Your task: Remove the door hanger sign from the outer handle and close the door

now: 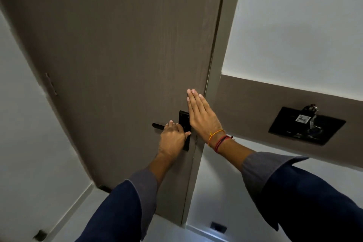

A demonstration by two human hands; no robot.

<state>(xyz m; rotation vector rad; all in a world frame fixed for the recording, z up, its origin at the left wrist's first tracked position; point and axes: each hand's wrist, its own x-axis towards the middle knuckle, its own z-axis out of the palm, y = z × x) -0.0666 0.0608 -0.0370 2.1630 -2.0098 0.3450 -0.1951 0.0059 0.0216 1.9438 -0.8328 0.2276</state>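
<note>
Left hand (172,139): fingers wrapped and clamped on the black lever handle (158,126) of the door (117,55); the lever's free end projects to the left of the knuckles.
Lock plate (184,122): black, upright, just right of the left hand, partly covered by both hands.
Right hand (202,116): flat, fingers together and straight, gripping nothing, palm pressed on the door face close to its latch edge; thread bands at the wrist.
Door frame (218,65): door edge appears flush with or very near it; whether the latch has caught cannot be told.
Wall panel (306,125): black, well to the right, with keys hanging at it.
Door hanger sign: not visible; it is not on this handle, and the outer handle lies on the hidden side.
Handling, by judgement: the door is stiff and fairly heavy, best steered by the lever with a flat push near the latch edge. A hanger sign would likely be light and bendable, lifted off by its loop.
</note>
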